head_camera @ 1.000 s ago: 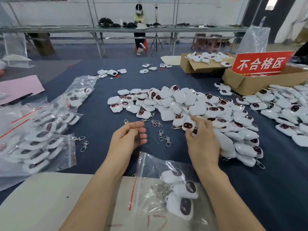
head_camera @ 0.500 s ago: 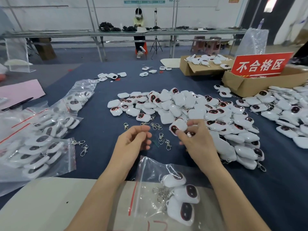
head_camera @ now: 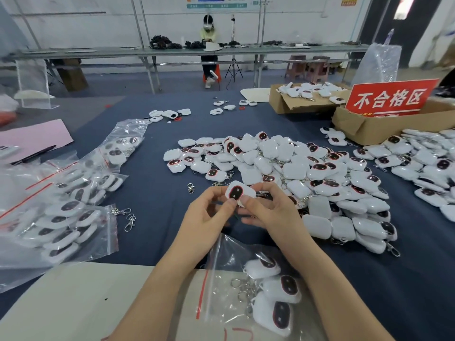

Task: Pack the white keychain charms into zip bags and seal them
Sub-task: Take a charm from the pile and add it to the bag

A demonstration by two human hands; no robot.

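L hand + R hand pinch 1 charm; zip bag holds 3 more.

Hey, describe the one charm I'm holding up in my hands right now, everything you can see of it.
The held charm is a white, glossy, plastic-looking rounded square with a dark oval panel rimmed in red facing the camera. It sits tilted above the blue cloth, in front of the loose pile. The left hand and right hand both pinch it with their fingers.
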